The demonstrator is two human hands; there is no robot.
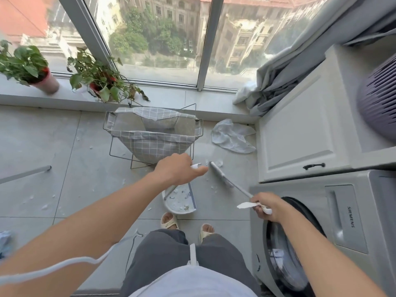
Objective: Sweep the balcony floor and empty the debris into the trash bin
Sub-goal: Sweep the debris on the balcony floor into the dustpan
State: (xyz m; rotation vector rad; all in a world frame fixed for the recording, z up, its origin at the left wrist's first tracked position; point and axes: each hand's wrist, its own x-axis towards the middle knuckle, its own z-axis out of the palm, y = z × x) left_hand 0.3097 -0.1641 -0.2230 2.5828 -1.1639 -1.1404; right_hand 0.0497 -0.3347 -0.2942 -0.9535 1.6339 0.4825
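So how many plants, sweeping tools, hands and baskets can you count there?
Potted plants: 2, one at the far left of the sill, one beside it.
Sweeping tools: 2, the broom and the dustpan.
Hands: 2, the left hand and the right hand.
Checked fabric baskets: 1.
Total: 7.

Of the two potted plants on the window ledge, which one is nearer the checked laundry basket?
The right-hand plant, whose trailing leaves hang just above the checked basket. The other plant stands further left along the ledge, by the picture's left edge.
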